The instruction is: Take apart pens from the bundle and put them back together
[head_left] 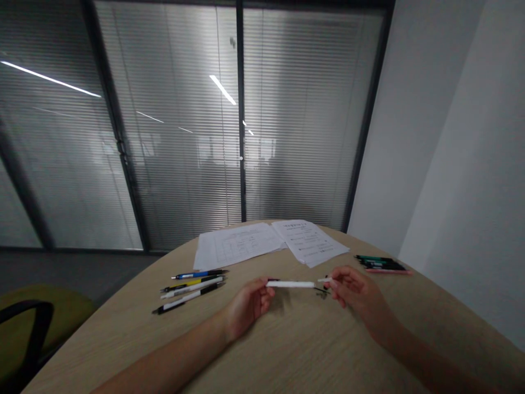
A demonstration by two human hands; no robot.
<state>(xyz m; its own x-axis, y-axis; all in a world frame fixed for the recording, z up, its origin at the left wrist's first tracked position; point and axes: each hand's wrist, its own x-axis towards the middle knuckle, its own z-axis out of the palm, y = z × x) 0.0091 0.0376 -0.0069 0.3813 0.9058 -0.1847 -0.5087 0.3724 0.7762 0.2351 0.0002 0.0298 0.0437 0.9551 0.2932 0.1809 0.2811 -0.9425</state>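
Observation:
My left hand (249, 306) is closed around one end of a white pen barrel (293, 284), which lies level above the table and points right. In the fingertips of my right hand (357, 293) is a small whitish pen part (325, 280), just off the barrel's right end. The part's exact kind is too small to make out. Below the gap between them, small dark pieces (322, 294) lie on the table, with a thin dark piece close by.
Several pens (192, 287) lie in a row at the left of the round wooden table (262, 355). More dark pens and a pink one (383, 265) are at the right. Printed sheets (241, 243) spread across the back. A chair (53, 317) stands at the left.

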